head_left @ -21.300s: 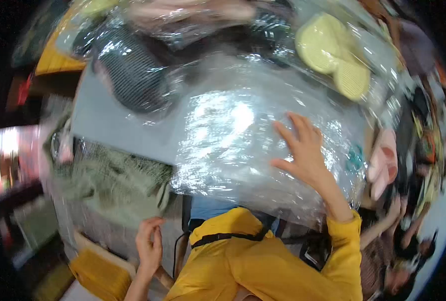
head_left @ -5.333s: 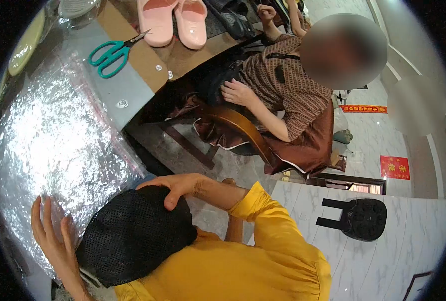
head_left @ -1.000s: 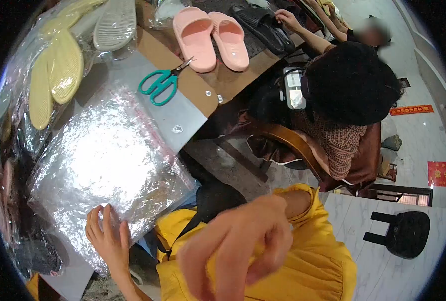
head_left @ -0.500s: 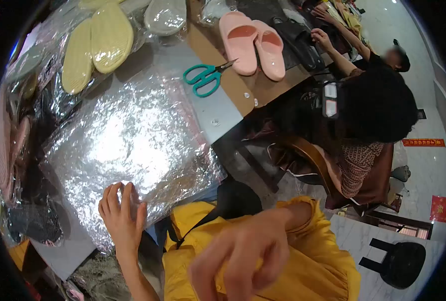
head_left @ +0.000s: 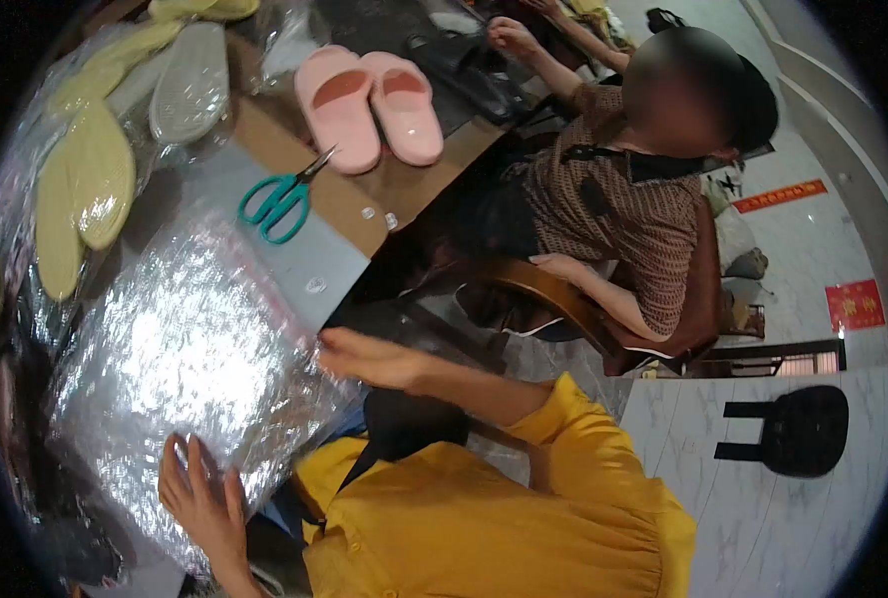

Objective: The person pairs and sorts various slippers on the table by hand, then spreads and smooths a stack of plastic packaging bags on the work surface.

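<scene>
A stack of clear plastic bags [head_left: 179, 349], shiny with reflected light, lies flat in front of me. Fingers apart, my left hand [head_left: 204, 508] rests on its near part. My right hand [head_left: 374, 359] is at the stack's right edge, with the fingers stretched toward the plastic; the fingertips are partly hard to make out. Just beyond the stack are teal-handled scissors [head_left: 282, 202], lying partly on a grey board [head_left: 329, 264] and partly on brown cardboard [head_left: 354, 214]. Neither hand touches them.
Pink slippers [head_left: 364, 110] sit on the cardboard beyond the scissors. Yellow soles [head_left: 85, 184] and a pale grey sole [head_left: 191, 85] lie in plastic at the left. A co-worker [head_left: 613, 219] sits to the right in a wooden chair [head_left: 553, 294]. A black stool [head_left: 805, 431] stands on the floor.
My right hand has moved from in front of my chest to the bag stack's right edge. The view has shifted right. My left hand stays on the bags. The co-worker's head has turned.
</scene>
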The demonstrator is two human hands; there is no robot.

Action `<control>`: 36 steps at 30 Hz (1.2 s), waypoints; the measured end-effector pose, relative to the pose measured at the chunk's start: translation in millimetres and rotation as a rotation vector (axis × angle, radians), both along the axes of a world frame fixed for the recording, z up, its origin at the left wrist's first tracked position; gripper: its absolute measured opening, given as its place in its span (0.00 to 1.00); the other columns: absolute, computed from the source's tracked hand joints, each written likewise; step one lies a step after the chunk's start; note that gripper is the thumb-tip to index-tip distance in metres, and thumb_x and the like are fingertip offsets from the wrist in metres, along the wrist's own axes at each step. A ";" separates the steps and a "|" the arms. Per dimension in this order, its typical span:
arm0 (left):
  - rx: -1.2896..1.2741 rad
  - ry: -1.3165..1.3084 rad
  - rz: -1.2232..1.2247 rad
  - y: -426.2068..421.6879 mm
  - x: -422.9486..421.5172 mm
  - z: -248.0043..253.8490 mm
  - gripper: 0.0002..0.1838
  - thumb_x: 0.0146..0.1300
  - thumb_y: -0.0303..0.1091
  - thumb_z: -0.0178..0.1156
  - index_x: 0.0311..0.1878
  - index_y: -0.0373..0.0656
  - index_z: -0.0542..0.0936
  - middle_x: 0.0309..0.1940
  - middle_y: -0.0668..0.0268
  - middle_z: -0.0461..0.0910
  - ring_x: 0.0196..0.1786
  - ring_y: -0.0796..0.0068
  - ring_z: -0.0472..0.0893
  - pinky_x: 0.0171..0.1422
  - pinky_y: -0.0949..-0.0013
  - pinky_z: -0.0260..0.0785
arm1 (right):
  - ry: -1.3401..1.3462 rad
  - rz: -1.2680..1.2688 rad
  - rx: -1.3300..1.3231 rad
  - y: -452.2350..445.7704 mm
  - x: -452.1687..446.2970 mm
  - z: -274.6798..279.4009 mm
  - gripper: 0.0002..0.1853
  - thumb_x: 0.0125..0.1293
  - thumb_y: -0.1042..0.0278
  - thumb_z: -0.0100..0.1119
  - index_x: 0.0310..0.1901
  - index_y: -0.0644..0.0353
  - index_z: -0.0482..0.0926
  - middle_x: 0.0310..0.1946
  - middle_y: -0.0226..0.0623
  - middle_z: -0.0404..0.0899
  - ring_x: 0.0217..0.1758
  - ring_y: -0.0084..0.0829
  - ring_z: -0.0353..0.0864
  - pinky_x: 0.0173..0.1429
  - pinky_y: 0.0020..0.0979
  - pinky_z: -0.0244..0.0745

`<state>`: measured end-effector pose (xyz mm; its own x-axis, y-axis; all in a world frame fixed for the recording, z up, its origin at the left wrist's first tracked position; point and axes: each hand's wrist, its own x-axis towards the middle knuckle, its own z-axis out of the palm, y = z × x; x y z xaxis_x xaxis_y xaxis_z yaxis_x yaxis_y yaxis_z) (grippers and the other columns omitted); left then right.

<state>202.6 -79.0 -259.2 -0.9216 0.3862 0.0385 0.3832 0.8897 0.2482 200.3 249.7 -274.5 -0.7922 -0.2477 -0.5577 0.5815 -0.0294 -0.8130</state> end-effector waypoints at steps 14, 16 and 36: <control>0.027 -0.031 -0.016 -1.1 -1.6 -7.4 0.29 0.63 0.46 0.57 0.65 0.43 0.70 0.71 0.56 0.62 0.70 0.47 0.60 0.73 0.48 0.47 | 0.052 -0.183 -0.164 -8.9 -7.0 -37.5 0.46 0.66 0.46 0.61 0.73 0.65 0.49 0.73 0.46 0.52 0.76 0.37 0.49 0.78 0.36 0.43; 0.040 -0.030 0.014 -0.8 -2.2 -10.8 0.29 0.61 0.45 0.59 0.64 0.43 0.71 0.71 0.56 0.62 0.69 0.47 0.60 0.72 0.48 0.48 | -0.009 -0.066 -0.111 -6.4 -8.9 -5.0 0.37 0.69 0.50 0.57 0.71 0.64 0.58 0.68 0.41 0.63 0.71 0.31 0.58 0.74 0.31 0.51; 0.054 -0.051 0.090 -16.2 -22.8 -4.1 0.35 0.62 0.57 0.58 0.69 0.53 0.67 0.73 0.59 0.57 0.77 0.50 0.46 0.78 0.37 0.27 | 0.225 0.011 0.429 7.2 -36.9 19.2 0.25 0.61 0.71 0.63 0.59 0.63 0.66 0.36 0.33 0.75 0.36 0.23 0.77 0.39 0.25 0.72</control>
